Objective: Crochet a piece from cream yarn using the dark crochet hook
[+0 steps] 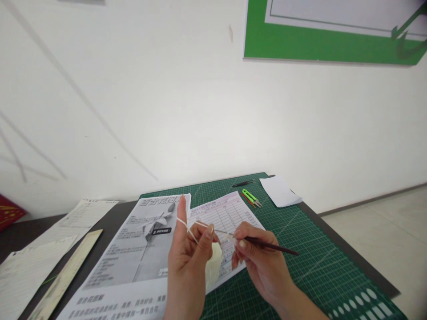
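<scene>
My right hand (267,266) grips a crochet hook by its dark brown handle (282,249); the thin metal shaft points left toward my left hand (187,262). White yarn (191,232) loops around my raised left index finger and runs down to the pinch of thumb and fingers, near the hook's tip. The stitches there are too small to make out. Below the left fingers hangs a pale cream piece (214,266), partly hidden by the hand; I cannot tell whether it is crocheted work or wound yarn.
Under my hands lie a printed sheet with a flower picture (130,244) and a ruled form (230,211) on a green cutting mat (300,235). Behind are green thread snips (250,195), a black pen-like tool (243,183) and white paper (278,191). A ruler (66,275) and handwritten sheets (30,271) lie left.
</scene>
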### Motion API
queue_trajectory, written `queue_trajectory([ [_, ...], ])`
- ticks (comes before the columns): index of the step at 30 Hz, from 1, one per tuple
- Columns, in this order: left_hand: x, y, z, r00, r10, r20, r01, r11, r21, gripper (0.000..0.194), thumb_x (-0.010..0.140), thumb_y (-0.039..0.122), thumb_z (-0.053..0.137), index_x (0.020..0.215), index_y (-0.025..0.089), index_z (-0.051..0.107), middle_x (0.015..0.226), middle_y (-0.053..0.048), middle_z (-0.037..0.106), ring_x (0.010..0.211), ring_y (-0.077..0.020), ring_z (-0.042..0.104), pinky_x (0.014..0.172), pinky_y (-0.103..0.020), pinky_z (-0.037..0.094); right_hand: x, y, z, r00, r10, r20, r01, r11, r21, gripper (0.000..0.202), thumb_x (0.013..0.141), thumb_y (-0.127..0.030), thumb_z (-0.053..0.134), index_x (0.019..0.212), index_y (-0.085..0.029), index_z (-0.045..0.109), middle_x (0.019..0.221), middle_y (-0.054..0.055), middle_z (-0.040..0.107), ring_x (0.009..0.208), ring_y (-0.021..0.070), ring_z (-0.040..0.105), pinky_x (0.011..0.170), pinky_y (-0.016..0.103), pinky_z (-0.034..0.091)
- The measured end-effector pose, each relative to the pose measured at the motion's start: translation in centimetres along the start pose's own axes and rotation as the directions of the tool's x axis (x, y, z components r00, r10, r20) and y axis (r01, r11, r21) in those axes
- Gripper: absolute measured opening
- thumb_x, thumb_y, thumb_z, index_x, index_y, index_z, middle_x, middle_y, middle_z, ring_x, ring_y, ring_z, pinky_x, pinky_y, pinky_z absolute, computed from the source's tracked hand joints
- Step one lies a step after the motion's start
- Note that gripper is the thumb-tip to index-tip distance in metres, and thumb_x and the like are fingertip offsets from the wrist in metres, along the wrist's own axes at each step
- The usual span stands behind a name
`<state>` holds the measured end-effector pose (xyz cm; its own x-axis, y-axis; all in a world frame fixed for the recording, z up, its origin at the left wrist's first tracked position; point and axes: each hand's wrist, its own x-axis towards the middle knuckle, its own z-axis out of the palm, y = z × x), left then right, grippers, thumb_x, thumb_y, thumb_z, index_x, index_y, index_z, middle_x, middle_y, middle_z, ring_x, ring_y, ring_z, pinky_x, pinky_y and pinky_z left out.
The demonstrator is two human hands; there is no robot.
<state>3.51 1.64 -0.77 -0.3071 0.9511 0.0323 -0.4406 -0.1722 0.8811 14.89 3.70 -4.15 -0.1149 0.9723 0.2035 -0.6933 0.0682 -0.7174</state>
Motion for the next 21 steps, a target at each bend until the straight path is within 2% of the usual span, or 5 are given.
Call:
queue_trajectory([
  [6,0.5,0.2,-0.1,0.995,0.007,-0.098,-0.011,0.999,-0.041,0.059,0.08,0.024,0.069,0.135,0.029,0.051,0.056,0.007,0.049,0.048,-0.006,0.034,0.044,-0.016,0.026,0.0,0.0,-0.4,0.997,-0.079,-0.026,0.079,0.997,-0.013,0.004,0.068,-0.019,0.081,0.071,-0.02,0.078,0.065,-0.002,0.064,0.048,0.0081,0.06,0.045,0.018,0.052],
  [10,2.8,1.3,-1.6,0.99,-0.044,-0.132,0.044,0.999,-0.002,0.019,0.077,0.028,0.067,0.087,0.014,0.075,0.048,0.005,0.043,0.044,-0.0056,0.03,0.04,-0.017,0.025,0.2,-0.1,-0.9,0.999,-0.043,0.021,0.043,0.999,0.018,0.005,0.07,-0.021,0.08,0.075,-0.021,0.079,0.058,-0.003,0.06,0.047,0.0076,0.057,0.044,0.017,0.053],
  [15,7.0,4.2,-5.4,0.976,-0.07,-0.204,0.069,0.998,-0.008,0.009,0.064,0.015,0.065,0.055,0.013,0.063,0.054,0.001,0.051,0.049,-0.0093,0.043,0.044,-0.02,0.037,1.2,-1.8,-0.5,0.996,-0.021,0.088,0.019,1.0,0.017,0.008,0.068,-0.023,0.082,0.075,-0.02,0.079,0.051,-0.004,0.055,0.043,0.0077,0.051,0.04,0.018,0.054],
  [19,8.9,6.5,-8.3,0.921,0.008,-0.389,-0.005,1.0,0.009,0.005,0.064,0.017,0.056,0.06,0.02,0.057,0.055,0.003,0.054,0.055,-0.0122,0.053,0.053,-0.023,0.047,2.3,-5.1,0.9,0.985,0.007,0.172,-0.004,1.0,-0.018,0.011,0.067,-0.022,0.082,0.076,-0.017,0.079,0.052,-0.002,0.057,0.041,0.0074,0.049,0.036,0.018,0.054],
  [21,9.0,7.3,-9.1,0.919,0.026,-0.393,0.001,0.998,0.068,0.003,0.064,0.019,0.055,0.063,0.022,0.056,0.056,0.003,0.056,0.056,-0.0138,0.055,0.054,-0.025,0.048,2.8,-6.6,1.7,0.97,0.054,0.238,-0.042,0.998,-0.055,0.011,0.066,-0.019,0.081,0.076,-0.014,0.079,0.052,-0.001,0.059,0.04,0.0073,0.048,0.034,0.019,0.054],
])
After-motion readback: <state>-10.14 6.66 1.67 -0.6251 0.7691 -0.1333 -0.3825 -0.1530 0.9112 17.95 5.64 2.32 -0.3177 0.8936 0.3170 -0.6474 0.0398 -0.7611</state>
